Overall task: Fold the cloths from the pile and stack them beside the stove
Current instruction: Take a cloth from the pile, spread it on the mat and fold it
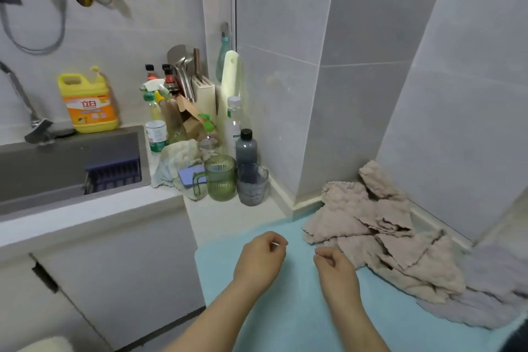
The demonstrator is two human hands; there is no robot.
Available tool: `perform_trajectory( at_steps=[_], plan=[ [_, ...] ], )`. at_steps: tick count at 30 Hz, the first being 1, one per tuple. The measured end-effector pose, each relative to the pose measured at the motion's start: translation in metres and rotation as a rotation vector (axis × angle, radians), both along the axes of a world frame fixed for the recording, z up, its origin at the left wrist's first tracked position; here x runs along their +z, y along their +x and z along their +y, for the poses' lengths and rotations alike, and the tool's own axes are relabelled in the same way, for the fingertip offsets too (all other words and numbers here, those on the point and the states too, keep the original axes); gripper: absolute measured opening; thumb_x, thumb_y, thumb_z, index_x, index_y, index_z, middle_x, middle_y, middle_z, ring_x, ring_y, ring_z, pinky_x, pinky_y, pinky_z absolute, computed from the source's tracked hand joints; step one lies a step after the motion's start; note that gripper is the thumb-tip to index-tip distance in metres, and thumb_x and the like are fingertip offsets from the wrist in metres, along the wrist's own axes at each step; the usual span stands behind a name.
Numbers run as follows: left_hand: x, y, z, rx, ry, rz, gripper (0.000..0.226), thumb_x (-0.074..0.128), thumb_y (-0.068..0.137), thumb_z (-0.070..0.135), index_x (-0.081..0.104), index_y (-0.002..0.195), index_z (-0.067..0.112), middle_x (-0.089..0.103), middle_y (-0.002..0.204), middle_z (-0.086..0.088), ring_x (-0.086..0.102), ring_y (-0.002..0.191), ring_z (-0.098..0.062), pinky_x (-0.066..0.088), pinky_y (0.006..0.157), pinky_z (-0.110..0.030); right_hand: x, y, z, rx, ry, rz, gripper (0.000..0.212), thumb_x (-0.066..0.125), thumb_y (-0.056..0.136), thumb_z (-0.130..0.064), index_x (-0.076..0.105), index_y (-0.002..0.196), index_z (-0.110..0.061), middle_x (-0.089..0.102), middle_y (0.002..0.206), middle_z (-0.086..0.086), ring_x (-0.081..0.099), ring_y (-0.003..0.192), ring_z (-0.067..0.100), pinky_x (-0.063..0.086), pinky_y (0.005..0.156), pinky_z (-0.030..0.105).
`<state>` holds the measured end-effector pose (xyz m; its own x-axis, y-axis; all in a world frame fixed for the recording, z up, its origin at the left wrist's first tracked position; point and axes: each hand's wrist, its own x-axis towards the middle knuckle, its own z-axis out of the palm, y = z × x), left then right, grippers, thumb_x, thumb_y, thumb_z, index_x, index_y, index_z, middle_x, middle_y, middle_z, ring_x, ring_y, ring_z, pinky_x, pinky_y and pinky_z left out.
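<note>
So on my feed the biggest thing is the pale blue mat (285,311) spread over the counter. It's smooth and flat, and it runs off the bottom edge, so I can't see where it ends. On its far right side, pushed into the tiled corner, sits the pile of cloths (380,234): beige, nubbly squares with wavy edges, flopped over each other unfolded, overlapping so much that I can't count them. One leans up against the wall. Under the pile's near side there's a grey cloth (491,297), fuzzier and cut off by the right edge. The sink (57,168) on the left is dark grey and also clipped by the frame. Both hands hover over the mat, near each other but apart. The left hand (261,257) and right hand (335,268) have fingers loosely curled, holding nothing. The right one is just beside the pile's edge, but I can't tell if it's touching. Smaller stuff behind: a yellow plastic detergent jug (87,103), a ribbed green cup (221,177), and a smoky grey measuring cup (253,184) just beside it.
</note>
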<state>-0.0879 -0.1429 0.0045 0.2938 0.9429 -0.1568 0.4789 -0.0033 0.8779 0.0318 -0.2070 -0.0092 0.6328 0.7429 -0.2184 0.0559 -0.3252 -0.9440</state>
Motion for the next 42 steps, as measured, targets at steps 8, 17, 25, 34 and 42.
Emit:
perform_trajectory(
  at_steps=[8,17,25,34,42],
  plan=[
    [-0.039,0.045,0.095,-0.366,0.103,0.03,0.021,0.046,0.09,0.016,0.061,0.096,0.029,0.063,0.091,0.008,0.056,0.084,-0.011,0.044,0.074,-0.024,-0.04,-0.009,0.055,-0.492,-0.109,0.019,0.013,0.052,0.09,-0.011,0.062,0.095,-0.018,0.062,0.084,0.004,0.051,0.071,0.016,0.035,0.06,0.028],
    [-0.068,0.078,0.129,-0.817,0.261,0.044,0.029,0.052,0.091,0.04,0.053,0.117,0.026,0.057,0.109,0.01,0.055,0.104,-0.012,0.043,0.084,-0.027,-0.055,-0.036,0.076,-0.893,-0.056,-0.074,0.015,0.055,0.088,-0.01,0.064,0.087,-0.022,0.065,0.084,-0.014,0.056,0.08,0.001,0.037,0.066,0.013],
    [-0.106,0.081,0.136,-0.886,0.705,-0.01,0.013,0.04,0.089,0.031,0.053,0.087,0.029,0.06,0.082,0.01,0.061,0.075,-0.012,0.042,0.057,-0.025,-0.078,-0.044,0.082,-0.956,0.044,-0.293,0.023,0.057,0.085,-0.006,0.064,0.074,-0.025,0.066,0.071,-0.017,0.055,0.065,-0.007,0.04,0.062,0.006],
    [-0.102,0.065,0.144,-0.923,0.545,-0.238,0.011,0.05,0.089,0.015,0.057,0.084,0.022,0.06,0.087,0.006,0.054,0.082,-0.016,0.04,0.068,-0.027,-0.084,-0.059,0.082,-0.914,0.083,-0.484,0.028,0.049,0.083,-0.002,0.06,0.074,-0.025,0.064,0.073,-0.005,0.058,0.073,0.015,0.045,0.069,0.028],
    [-0.105,0.061,0.139,-0.952,0.685,-0.067,0.025,0.042,0.091,0.014,0.05,0.115,0.018,0.046,0.126,-0.003,0.053,0.106,-0.026,0.041,0.08,-0.034,-0.083,-0.056,0.085,-0.898,-0.126,-0.574,0.017,0.047,0.085,-0.005,0.062,0.082,-0.013,0.062,0.077,-0.005,0.055,0.079,0.015,0.039,0.061,0.017]
  ],
)
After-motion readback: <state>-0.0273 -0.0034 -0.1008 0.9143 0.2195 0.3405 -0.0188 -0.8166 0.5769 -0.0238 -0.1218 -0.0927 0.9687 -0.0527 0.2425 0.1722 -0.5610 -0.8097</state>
